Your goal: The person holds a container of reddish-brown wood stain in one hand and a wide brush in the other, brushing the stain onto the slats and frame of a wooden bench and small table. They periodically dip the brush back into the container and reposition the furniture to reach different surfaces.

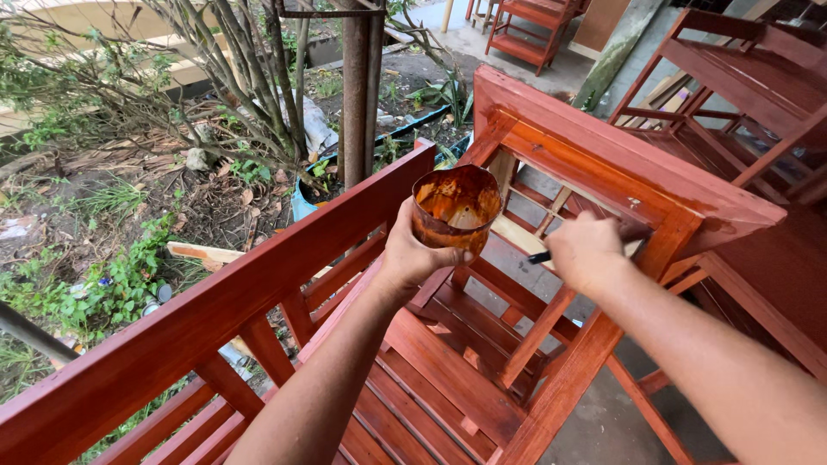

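At centre frame our left hand [412,251] grips a stain-smeared cup [455,209] upright and close by, while our right hand [586,250] closes on a brush handle [540,257] pressed to the red-stained table frame [603,172]. The fist hides the bristles, and we cannot see the cup's contents.

A red-stained wooden bench [258,293] is seen running from the lower left of the frame toward the centre, its top rail slanting upward and its slatted seat [431,379] showing at the bottom centre. A stained wooden frame [620,172], turned on its side, is rested on the seat, reaching into the upper right of the frame. Grey concrete floor [603,422] is visible beneath the bench at the lower right. Bare soil strewn with dry leaves [172,189] is seen at the upper left.
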`<state>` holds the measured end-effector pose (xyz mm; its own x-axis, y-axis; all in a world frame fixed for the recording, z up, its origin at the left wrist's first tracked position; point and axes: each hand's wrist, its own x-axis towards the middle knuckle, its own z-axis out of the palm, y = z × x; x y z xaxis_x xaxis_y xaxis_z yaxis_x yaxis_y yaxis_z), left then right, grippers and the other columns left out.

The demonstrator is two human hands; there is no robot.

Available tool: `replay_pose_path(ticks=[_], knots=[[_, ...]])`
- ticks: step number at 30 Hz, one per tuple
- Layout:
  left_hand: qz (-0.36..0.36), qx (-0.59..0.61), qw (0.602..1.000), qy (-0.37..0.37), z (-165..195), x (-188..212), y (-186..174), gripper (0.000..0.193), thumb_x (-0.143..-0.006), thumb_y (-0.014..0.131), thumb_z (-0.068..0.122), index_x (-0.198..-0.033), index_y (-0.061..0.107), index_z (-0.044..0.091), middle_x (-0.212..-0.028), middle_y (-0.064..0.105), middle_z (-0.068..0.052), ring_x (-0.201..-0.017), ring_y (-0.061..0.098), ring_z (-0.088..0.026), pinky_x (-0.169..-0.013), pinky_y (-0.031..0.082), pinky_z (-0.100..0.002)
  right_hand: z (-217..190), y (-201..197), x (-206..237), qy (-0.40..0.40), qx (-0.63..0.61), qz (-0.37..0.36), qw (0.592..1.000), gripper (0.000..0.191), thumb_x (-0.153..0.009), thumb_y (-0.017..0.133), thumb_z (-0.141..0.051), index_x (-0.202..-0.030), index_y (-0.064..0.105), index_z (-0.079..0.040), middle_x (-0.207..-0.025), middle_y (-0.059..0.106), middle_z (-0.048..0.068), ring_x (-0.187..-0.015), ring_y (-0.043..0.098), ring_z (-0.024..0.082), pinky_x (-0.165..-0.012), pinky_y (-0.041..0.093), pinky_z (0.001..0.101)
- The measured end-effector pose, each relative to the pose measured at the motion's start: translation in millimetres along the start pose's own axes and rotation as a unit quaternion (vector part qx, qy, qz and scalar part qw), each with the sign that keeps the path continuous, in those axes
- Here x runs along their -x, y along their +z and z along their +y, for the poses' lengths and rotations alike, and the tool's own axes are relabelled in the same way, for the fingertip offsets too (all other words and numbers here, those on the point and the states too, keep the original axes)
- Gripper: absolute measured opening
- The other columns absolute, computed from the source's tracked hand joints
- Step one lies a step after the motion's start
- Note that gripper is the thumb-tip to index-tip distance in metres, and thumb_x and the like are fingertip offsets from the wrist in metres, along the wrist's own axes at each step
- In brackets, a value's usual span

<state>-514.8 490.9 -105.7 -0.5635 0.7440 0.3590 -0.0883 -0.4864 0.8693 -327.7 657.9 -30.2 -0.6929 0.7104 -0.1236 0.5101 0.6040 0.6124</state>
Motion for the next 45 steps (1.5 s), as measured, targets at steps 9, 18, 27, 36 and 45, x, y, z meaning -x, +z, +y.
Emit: replay_pose_path(ticks=[9,18,27,36,45], knots=[[-0.010,0.046,0.999,0.005,5.0,10.1,0.7,0.097,-0.054,0.092,-0.003,-0.138,0.046,0.006,-0.130,0.063,-0.008,-0.122,0.063,-0.022,-0.103,0.056,-0.039,-10.4,17.6,-15.7,0.039,0.006,-0.008,0.999,0.024,-0.098,0.056,-0.021,-0.108,0.078,-0.016,-0.116,0.076,0.007,-0.109,0.073,0.027,-0.086,0.058,0.0497],[0.005,-0.020,1.000,-0.015,21.1,18.4,-6.9,0.093,-0.055,0.093,0.000,-0.136,0.046,0.006,-0.127,0.065,-0.009,-0.119,0.065,-0.021,-0.100,0.059,-0.038,-64.8,4.1,12.8,-0.011,-0.091,-0.069,0.993,0.024,-0.094,0.061,-0.018,-0.107,0.077,-0.006,-0.110,0.077,0.016,-0.102,0.077,0.028,-0.084,0.062,0.0435],[-0.009,0.025,1.000,0.006,17.0,23.5,-3.7,0.094,-0.057,0.093,0.000,-0.137,0.045,0.005,-0.127,0.064,-0.009,-0.119,0.065,-0.022,-0.100,0.058,-0.039,-96.0,0.0,49.0,0.042,-0.380,-0.143,0.913,0.027,-0.083,0.070,-0.017,-0.099,0.077,0.004,-0.095,0.078,0.024,-0.078,0.076,0.035,-0.069,0.061,0.0420],[0.002,-0.019,1.000,0.020,6.6,16.4,12.7,0.098,-0.052,0.094,0.004,-0.138,0.047,0.007,-0.128,0.065,-0.007,-0.122,0.063,-0.021,-0.106,0.052,-0.037,-46.7,8.4,45.7,0.077,-0.449,-0.128,0.881,0.025,-0.082,0.072,-0.017,-0.095,0.076,0.003,-0.079,0.079,0.020,-0.054,0.074,0.029,-0.049,0.060,0.0393],[0.026,-0.050,0.998,-0.014,-1.4,19.2,10.1,0.100,-0.051,0.095,0.008,-0.140,0.048,0.007,-0.130,0.065,-0.006,-0.123,0.062,-0.021,-0.108,0.051,-0.038,49.5,-15.7,-9.1,0.107,-0.211,-0.028,0.971,0.037,-0.092,0.066,-0.042,-0.119,0.073,-0.018,-0.110,0.077,0.017,-0.103,0.074,0.035,-0.093,0.056,0.0488]])
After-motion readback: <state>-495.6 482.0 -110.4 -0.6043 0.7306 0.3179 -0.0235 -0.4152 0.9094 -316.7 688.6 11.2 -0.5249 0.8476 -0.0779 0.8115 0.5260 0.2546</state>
